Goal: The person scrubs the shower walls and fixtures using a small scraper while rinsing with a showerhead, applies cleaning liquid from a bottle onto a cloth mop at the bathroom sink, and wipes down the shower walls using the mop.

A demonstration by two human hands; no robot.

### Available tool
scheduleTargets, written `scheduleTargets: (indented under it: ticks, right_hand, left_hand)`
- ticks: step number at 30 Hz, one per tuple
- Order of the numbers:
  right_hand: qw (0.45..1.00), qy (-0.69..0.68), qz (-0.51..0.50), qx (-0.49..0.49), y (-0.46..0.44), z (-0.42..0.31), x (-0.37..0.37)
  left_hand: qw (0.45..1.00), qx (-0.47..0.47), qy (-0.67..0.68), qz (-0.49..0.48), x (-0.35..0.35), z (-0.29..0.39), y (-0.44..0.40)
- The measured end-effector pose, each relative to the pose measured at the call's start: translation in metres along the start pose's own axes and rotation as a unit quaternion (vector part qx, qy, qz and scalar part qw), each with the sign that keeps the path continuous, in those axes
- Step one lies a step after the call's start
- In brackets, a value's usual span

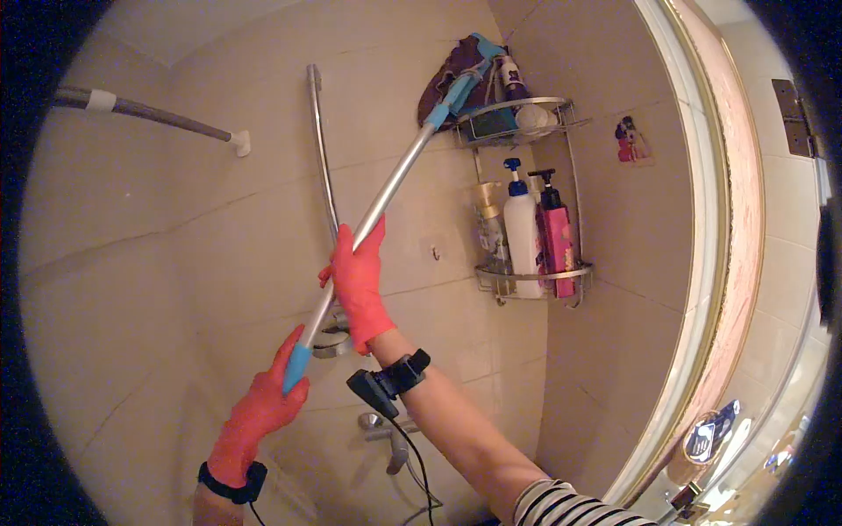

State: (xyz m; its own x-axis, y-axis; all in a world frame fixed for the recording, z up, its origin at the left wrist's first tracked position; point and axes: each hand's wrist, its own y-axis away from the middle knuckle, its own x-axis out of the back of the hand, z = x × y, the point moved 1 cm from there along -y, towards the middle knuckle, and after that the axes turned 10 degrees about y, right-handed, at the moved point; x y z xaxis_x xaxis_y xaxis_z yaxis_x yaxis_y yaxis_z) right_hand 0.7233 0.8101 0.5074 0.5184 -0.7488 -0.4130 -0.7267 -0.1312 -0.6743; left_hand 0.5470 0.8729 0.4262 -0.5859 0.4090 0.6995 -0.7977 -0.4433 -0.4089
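Both hands wear red rubber gloves. My left hand (263, 408) is closed around the blue end grip of a long mop pole (399, 180), low in the view. Higher up, my right hand (358, 285) wraps round the silver shaft. The pole slants up to the right and ends in a light blue head joint (454, 95). A dark brownish-purple cloth (443, 77) hangs at that head, against the tiled wall beside the upper corner shelf. Whether the cloth is fixed to the head I cannot tell.
The upper wire shelf (561, 105) holds a bottle and a round container. On the lower shelf (535, 276) stand several pump bottles, among them a white bottle (524, 237) and a pink bottle (559, 241). A curtain rod (167, 116), shower rail (320, 140) and tap (397, 451) are fixed to the walls.
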Motion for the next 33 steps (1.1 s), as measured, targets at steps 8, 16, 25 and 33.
scheduleTargets:
  ticks: [8,16,25,33]
  right_hand:
    - [0.997,-0.050,-0.057,-0.026,-0.002,-0.018,-0.001]
    - [0.990,-0.082,-0.113,0.029,-0.056,-0.051,-0.014]
    - [0.985,0.066,-0.157,0.042,-0.160,-0.109,0.006]
    - [0.945,0.319,-0.045,0.055,-0.048,0.002,0.072]
  left_hand:
    - [0.994,-0.076,-0.060,0.053,0.013,0.023,0.021]
    - [0.987,-0.108,-0.054,0.106,0.027,0.060,0.002]
    - [0.970,-0.072,0.223,0.068,0.003,0.126,-0.068]
    - [0.948,-0.224,0.125,0.189,-0.216,-0.045,0.047]
